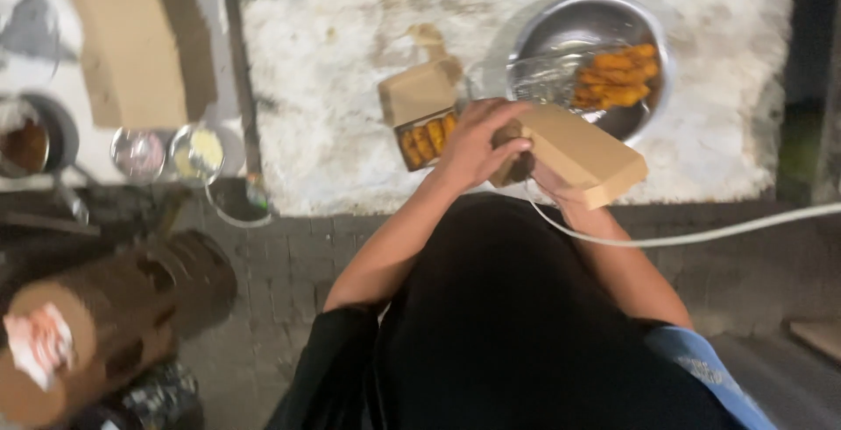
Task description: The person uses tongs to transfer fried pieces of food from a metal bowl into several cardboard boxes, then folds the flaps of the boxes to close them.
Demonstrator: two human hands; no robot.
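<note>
While both hands meet at the near edge of the white table (350, 88), they carry a closed brown cardboard box (583, 151), tilted with its far end pointing right and away. The left hand (477, 143) lies over the box's near end, its grip clenched around something dark at that end, too blurred to tell. The right hand (554, 189) is mostly hidden under the box, supporting it from below, fingers wrapped on its underside. Just left of the hands an open cardboard box (422, 115) rests on the table, with orange fried pieces (429, 137) lined up inside. Behind the held box stands a metal bowl (561, 31) holding more orange fried pieces (616, 75). A white cable (701, 236) runs off to the right below the hands. Well apart, at far left, two small round cups (166, 153) sit side by side.
</note>
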